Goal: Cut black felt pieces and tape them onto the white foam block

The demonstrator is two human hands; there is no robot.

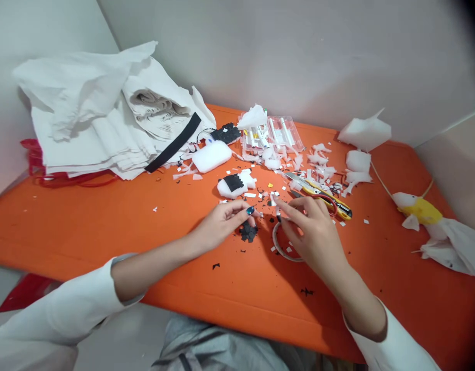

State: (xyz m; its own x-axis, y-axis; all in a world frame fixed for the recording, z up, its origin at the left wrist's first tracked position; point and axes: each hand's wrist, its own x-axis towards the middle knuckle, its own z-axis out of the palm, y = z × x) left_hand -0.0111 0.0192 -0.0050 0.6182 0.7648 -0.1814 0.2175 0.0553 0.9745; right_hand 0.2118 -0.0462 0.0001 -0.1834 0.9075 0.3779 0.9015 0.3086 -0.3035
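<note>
My left hand (225, 221) is closed in a pinch above a small pile of black scraps (248, 232). Whatever its fingertips hold, if anything, is too small to make out. Facing it, my right hand (317, 226) has its thumb and index finger drawn together around something tiny, which I cannot name. Under the right hand lies a roll of tape (276, 239), partly hidden by the fingers. Just beyond both hands rests a white foam piece with a black patch (233, 183). Red-handled scissors (330, 199) and a yellow utility knife (343, 208) lie beyond the right hand.
Stacked white sheets (94, 139) fill the back left, with a black strip (175, 141) across them. Behind the hands are a white foam block (211, 156), a clear case of pens (286, 135) and scattered scraps. A yellow-and-white figure (425, 210) lies at right.
</note>
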